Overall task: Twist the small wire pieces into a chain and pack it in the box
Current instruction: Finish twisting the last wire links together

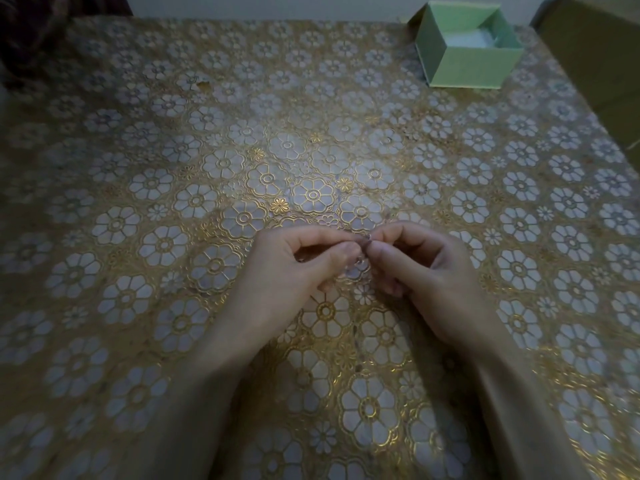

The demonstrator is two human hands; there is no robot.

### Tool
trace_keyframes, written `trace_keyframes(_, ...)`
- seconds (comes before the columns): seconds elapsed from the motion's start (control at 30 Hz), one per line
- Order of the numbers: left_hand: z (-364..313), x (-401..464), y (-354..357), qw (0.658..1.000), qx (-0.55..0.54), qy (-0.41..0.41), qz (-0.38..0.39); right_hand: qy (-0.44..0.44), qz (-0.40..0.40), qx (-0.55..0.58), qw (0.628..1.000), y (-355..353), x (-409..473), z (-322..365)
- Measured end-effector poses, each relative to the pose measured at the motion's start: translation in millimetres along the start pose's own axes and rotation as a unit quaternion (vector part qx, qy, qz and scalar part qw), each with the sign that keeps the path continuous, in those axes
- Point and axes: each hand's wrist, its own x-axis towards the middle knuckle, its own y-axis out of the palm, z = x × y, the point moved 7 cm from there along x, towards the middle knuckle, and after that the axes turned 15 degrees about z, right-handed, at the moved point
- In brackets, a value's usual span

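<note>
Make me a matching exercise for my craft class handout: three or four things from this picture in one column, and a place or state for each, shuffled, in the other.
Things:
1. green box
2. left hand
3. right hand
4. wire piece

Places or states:
A. pinched between the fingertips of both hands
B. stands open at the far right of the tablecloth
C. pinches the wire from the right
D. pinches the wire from the left

Pairs: 1-B, 2-D, 3-C, 4-A

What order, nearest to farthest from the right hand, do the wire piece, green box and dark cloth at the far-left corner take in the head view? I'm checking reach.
From the right hand:
1. wire piece, pinched at its fingertips
2. green box, far right
3. dark cloth, far-left corner
</note>
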Motion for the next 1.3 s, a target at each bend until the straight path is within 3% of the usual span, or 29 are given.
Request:
trace_keyframes(0.17,1,1,1,1.0,0.006,0.007,0.01,0.013,-0.011,-0.01,1.0,0,-1,0)
trace_keyframes(0.4,5,2,-1,0.992,-0.12,0.025,0.018,0.032,0.012,-0.068,0.997,5,-1,5)
trace_keyframes(0.53,10,3,-8,0.971,-0.235,0.037,-0.008,0.038,0.012,-0.13,0.991,8,1,5)
trace_keyframes(0.7,12,2,-18,0.955,-0.292,0.048,-0.029,0.017,-0.034,0.014,0.999,-5,0,-3)
trace_keyframes(0.87,9,3,-15,0.945,-0.321,0.059,0.003,-0.03,0.008,0.267,0.963,-2,5,-6)
trace_keyframes(1.3,12,-2,-28,0.894,-0.438,0.075,-0.054,-0.053,-0.045,0.335,0.94,-12,4,-4)
